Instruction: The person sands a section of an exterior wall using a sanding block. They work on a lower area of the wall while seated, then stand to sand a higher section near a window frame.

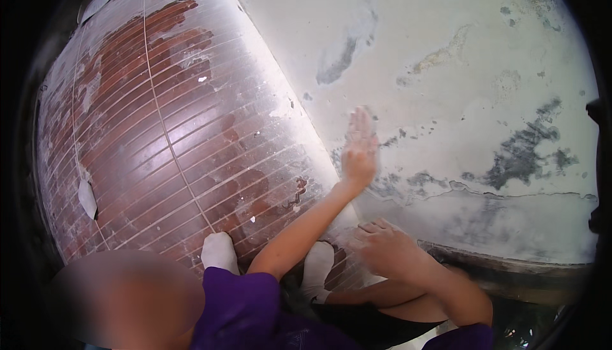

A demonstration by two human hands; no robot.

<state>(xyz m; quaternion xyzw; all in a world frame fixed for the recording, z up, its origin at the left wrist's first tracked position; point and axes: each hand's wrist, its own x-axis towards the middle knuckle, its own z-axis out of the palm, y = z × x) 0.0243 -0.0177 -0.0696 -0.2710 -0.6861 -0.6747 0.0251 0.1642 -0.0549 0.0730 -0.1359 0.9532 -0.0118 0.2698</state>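
Left hand [361,149]: extended over the pale wall [440,127], close to the edge where the wall meets the tiled floor [137,139]. The fingers appear straight and held near one another, pointing up and away from the body, but motion blur softens their outline. Whether they press on the wall, or have anything beneath them, cannot be told. The forearm crosses above the wall's lower edge from a purple sleeve [245,299].

Right hand [386,245]: low and nearer the body, beside the foot of the wall. The back of the hand faces the camera; the fingers are loosely bent and slightly apart, directed toward the left forearm. The fingertips are blurred, and contact with the wall cannot be confirmed.

Wall: it fills the upper right of the view. Dark patches [523,149] mark it to the right of the left hand, with a crack [523,194] running below them above a greyer band.

Floor: reddish-brown tiles with pale joints, filmed with whitish residue, heaviest along the wall. A pale flake [87,200] lies at far left. Two white socks [218,252] rest on the tiles, one either side of the left forearm.
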